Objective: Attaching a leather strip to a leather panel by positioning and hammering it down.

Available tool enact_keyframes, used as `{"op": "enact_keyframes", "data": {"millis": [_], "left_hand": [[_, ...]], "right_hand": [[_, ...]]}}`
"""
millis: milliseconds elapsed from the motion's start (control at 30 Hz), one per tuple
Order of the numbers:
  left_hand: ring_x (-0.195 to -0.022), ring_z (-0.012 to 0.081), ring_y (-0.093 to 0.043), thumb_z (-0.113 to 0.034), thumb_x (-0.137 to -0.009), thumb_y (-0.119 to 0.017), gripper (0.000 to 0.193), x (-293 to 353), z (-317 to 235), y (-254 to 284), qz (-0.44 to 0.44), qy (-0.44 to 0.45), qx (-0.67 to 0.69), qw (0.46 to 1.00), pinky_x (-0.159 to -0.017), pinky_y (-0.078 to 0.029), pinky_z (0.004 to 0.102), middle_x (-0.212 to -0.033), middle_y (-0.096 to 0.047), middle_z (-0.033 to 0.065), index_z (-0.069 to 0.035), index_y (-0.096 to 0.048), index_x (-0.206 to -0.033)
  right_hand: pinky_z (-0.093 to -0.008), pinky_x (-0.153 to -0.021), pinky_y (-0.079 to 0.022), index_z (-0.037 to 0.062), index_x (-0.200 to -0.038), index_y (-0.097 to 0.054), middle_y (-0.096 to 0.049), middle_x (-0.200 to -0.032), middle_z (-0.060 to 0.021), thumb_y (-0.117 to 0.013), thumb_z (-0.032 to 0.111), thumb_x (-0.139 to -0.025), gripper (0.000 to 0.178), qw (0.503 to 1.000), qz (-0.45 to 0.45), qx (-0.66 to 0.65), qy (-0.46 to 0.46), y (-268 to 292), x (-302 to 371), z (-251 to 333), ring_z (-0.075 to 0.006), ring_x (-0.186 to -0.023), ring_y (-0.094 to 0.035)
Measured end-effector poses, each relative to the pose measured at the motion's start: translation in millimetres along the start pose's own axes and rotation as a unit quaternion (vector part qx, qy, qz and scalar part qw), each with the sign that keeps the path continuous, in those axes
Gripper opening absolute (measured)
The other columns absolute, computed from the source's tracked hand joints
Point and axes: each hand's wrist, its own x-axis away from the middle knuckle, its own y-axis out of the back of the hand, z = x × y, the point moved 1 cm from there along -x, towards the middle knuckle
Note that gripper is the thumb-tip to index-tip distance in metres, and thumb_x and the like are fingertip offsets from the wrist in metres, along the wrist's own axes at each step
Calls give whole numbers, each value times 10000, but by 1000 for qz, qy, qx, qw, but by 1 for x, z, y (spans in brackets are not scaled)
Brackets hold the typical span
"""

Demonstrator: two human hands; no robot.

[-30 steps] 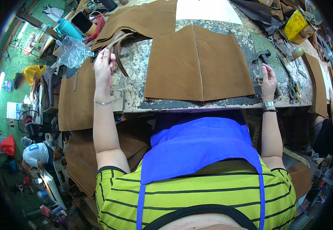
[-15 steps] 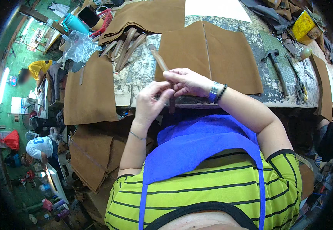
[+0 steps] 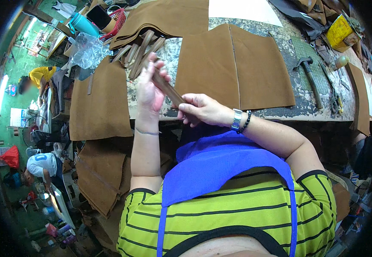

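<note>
A brown leather strap (image 3: 168,91) runs slantwise between my two hands, just above the near edge of the workbench. My left hand (image 3: 151,88) is turned palm toward me, its fingers curled around the strap's upper part. Lower down, my right hand (image 3: 204,109) pinches the strap between thumb and fingers. Behind my left hand lies a pile of similar straps (image 3: 141,49). To the right of the strap, two brown leather panels (image 3: 207,60) lie flat side by side with a narrow gap or seam (image 3: 235,64) between them.
A hammer (image 3: 310,79) rests on a green mat (image 3: 299,49) at right, near pliers (image 3: 337,100). Stacked leather sheets (image 3: 164,17) lie at the back. Another leather panel (image 3: 100,107) overhangs the bench's left edge. Two people (image 3: 44,165) work far left.
My left hand has moved up and left and turned over along the strap. My right hand has slid down toward me. The strap now slants between them.
</note>
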Motion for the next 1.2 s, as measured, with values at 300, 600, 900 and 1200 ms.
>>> {"op": "enact_keyframes", "data": {"millis": [300,600,900,1200], "left_hand": [[-544,26,-457,-336,-1022,-401,368,-51,-83,-34,84,-96,-405,905,-487,-372,180,-732,-567,7,-39,-605,-1094],[-1230,317,-456,-588,-634,-774,945,-154,-35,53,35,-143,-737,659,-1038,-374,396,-1216,-539,208,-17,-425,-1301],[-1195,243,-485,-556,-623,-752,589,-151,-51,35,86,-150,-914,366,-1086,-272,530,-1131,-610,121,-77,-700,-962],[-695,78,-570,-307,-843,-666,315,-140,-88,7,80,112,-693,708,-645,-449,233,-797,-651,10,-12,-658,-955]], "right_hand": [[-256,-766,-501,66,-1288,-514,-595,-1086,-13,-549,305,-965,404,994,8,108,-13,1,12,-3,-78,-940,-540],[-315,-872,-475,48,-1198,-580,-658,-1024,-89,-576,299,-942,359,979,29,204,-2,-2,14,-19,-168,-957,-614],[-353,-907,-465,44,-1176,-592,-660,-1067,-127,-579,316,-928,368,964,41,262,-10,-2,10,-17,-238,-1017,-621],[-342,-902,-474,46,-1205,-572,-646,-1101,-124,-569,298,-947,361,961,58,269,-28,-4,9,-12,-210,-1023,-613]]}}
